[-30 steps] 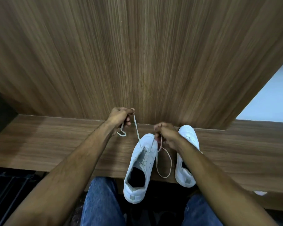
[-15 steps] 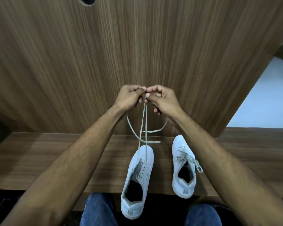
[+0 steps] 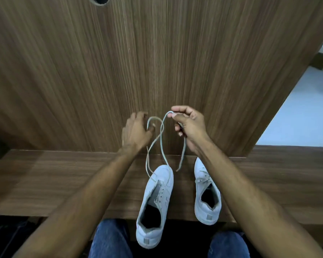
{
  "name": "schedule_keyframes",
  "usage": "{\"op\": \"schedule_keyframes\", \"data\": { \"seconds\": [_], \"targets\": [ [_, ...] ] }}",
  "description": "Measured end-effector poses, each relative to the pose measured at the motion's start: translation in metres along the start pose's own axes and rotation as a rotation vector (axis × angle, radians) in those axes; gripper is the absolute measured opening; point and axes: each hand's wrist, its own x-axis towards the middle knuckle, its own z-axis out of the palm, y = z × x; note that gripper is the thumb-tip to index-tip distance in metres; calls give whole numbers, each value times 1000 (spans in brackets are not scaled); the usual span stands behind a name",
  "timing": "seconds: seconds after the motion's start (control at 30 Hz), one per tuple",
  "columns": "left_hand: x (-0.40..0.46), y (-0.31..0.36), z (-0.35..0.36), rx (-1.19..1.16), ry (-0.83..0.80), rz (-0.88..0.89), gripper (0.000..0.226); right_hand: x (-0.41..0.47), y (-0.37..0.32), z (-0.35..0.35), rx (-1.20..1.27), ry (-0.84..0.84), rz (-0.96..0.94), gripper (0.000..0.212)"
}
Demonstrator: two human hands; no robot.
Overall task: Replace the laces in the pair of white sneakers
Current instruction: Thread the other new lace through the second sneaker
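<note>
My left hand (image 3: 135, 130) is motion-blurred, so I can't tell whether it holds the lace (image 3: 161, 135).

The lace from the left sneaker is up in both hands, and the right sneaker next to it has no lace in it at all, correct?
Not quite. The head view shows the right sneaker is already laced, with a lace crossing its eyelets. The rest holds: the lace from the left sneaker is lifted, pinched by the right hand and looped by the left hand.
</note>
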Motion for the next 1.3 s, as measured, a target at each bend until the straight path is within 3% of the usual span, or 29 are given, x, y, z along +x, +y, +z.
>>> {"op": "schedule_keyframes", "data": {
  "seconds": [0.07,0.17,0.23,0.37,0.57,0.67,0.73,0.8,0.83,1.0,1.03,1.13,1.3],
  "targets": [
    [-28,-11,20,-165,-42,14,13,-2,8,0,89,33,80,17],
    [-66,-13,51,-583,-326,47,7,-4,19,0,193,68,176,21],
    [-83,-9,66,-681,-450,114,7,-6,24,1,234,75,208,22],
    [-92,-14,86,-725,-554,79,31,-4,24,-5,292,94,218,23],
    [-92,-73,79,-644,-452,-170,26,8,9,-43,324,228,161,23],
    [-93,-99,72,-582,-403,-180,26,8,34,-63,32,312,182,23],
    [-91,-112,73,-506,-425,-127,29,7,65,-77,-489,319,145,21],
    [-91,-118,75,-390,-488,-56,40,-2,90,-83,-1032,176,129,28],
    [-91,-118,77,-332,-518,-29,41,-9,101,-82,-1183,91,126,35],
    [-92,-97,86,-88,-615,81,37,-43,146,-49,-1183,-486,48,37],
    [-91,-95,89,-80,-622,75,37,-48,153,-45,-1207,-532,47,34],
    [-93,-96,92,-140,-623,28,38,-51,163,-46,-1310,-414,-1,17],
    [-99,-119,87,-370,-570,-114,20,-47,159,-67,-1419,-292,41,20]
  ]
}}
